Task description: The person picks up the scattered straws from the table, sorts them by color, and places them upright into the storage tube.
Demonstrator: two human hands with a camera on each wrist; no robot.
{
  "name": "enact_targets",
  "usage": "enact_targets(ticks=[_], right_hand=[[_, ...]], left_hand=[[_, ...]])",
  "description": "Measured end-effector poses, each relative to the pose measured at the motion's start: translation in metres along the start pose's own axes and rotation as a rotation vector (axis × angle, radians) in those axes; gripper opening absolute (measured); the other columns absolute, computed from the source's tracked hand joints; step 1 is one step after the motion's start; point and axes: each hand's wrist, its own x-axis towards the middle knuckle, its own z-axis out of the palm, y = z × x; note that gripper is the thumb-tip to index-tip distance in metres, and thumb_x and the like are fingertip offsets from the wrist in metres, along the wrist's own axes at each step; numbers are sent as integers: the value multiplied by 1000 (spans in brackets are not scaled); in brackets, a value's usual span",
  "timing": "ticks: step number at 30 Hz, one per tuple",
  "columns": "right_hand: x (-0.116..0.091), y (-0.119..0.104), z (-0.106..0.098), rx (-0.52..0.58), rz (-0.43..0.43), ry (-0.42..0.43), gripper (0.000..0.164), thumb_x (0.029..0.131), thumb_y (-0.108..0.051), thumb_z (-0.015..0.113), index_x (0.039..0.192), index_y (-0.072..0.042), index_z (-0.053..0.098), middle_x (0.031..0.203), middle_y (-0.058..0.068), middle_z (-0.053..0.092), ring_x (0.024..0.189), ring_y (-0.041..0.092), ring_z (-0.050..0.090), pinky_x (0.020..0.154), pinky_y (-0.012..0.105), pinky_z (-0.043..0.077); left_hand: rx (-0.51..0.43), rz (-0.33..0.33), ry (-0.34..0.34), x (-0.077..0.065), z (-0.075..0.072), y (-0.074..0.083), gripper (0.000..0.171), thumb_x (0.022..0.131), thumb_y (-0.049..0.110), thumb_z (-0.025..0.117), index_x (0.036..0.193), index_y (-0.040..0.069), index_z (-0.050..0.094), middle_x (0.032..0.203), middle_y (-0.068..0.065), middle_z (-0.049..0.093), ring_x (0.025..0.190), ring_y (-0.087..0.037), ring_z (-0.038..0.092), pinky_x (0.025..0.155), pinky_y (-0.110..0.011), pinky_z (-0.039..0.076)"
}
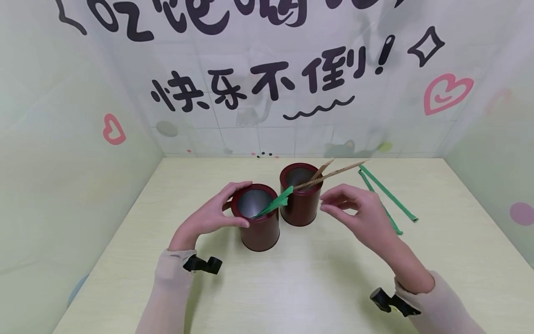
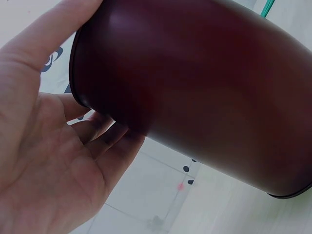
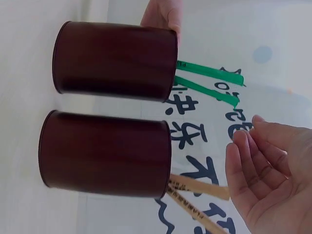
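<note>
My left hand [image 1: 212,213] holds a dark red cylindrical can [image 1: 260,236] at its upper rim, thumb on the near side and fingers around the far side. Two slim green sticks with printing, like wrapped straws [image 3: 209,72], lean out of that can. Just behind and to the right stands a matching red can [image 1: 299,211], with two brown wrapped straws [image 1: 340,171] jutting out to the right. Beside this second can my right hand [image 1: 365,215] hovers with loosely bent fingers and nothing between them.
Two more green wrapped straws [image 1: 390,194] lie on the pale table [image 1: 288,283], right of the cans and partly behind my right hand. A printed cloth backdrop [image 1: 250,134] with dark lettering rises behind the table, and pale side walls flank it.
</note>
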Motion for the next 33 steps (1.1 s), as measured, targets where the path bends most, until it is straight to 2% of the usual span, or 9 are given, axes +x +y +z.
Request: enact_targets(ticks=[11,13,20,27,33], right_hand=[[-14,16,-28,-51,61,55,21,83,4,76,100,-8,72,90,4,74,78,-5,68,72,11,55],[-16,18,-33,-62,74,66,21,83,3,76,100,-9,72,90,1,74,78,-4,68,71,10,55],[-25,30,-51,-92,127,100,20,84,1,76,101,-9,73,90,-25,69,79,-10,66,72,6,53],[-36,45,-68,-131,195,113,17,86,-3,75,102,-7,72,89,-28,67,78,-11,65,73,5,51],[-46,62,-83,-131,281,89,15,91,-10,72,105,-5,70,88,-30,66,76,-10,65,71,5,51]], left_hand=[[2,-9,-1,-1,0,1,87,80,20,84,153,21,36,149,-4,39,135,-28,43,117,-58,33],[3,-10,0,-1,0,1,87,80,20,84,153,21,36,149,-4,40,136,-28,43,117,-58,33],[3,-12,-1,-1,0,0,87,80,19,84,153,20,35,149,-5,40,136,-28,43,117,-58,34],[7,-9,-3,0,-1,1,88,80,19,84,153,20,35,149,-5,40,136,-29,43,116,-58,34],[9,-11,-3,0,0,1,88,80,19,84,153,20,35,149,-5,40,136,-29,43,116,-58,34]])
